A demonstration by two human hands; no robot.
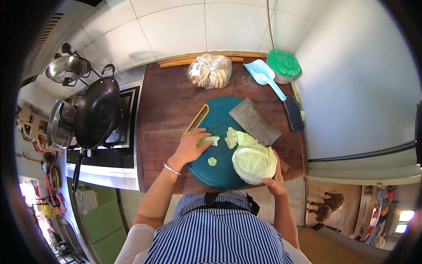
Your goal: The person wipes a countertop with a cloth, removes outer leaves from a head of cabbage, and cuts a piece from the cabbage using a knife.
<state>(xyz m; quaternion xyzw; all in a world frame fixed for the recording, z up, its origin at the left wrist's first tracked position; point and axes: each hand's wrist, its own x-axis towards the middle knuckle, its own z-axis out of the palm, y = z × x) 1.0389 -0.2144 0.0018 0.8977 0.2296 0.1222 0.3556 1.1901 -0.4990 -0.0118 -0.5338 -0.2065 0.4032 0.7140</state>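
A round teal cutting board (221, 112) with a yellow-edged handle lies on the dark wooden worktop. My left hand (194, 145) rests at its left side, fingers over a piece of cabbage leaf (213, 141). At the board's lower right, my right hand (276, 180) holds the right side of a pale green cabbage head (254, 165). Loose leaf pieces (231, 138) touch the cabbage's upper left, and a small scrap (212, 161) lies below my left hand. A cleaver (255, 122) lies flat at the board's upper right, its wooden handle (283, 165) partly hidden behind the cabbage and my right hand.
Behind the board sit a tied plastic bag of food (211, 73) and wooden rods (179, 62). A blue scoop (265, 76), a green-lidded tub (283, 66) and a phone (293, 114) are at the right. A black wok (98, 114) stands over the stove at the left.
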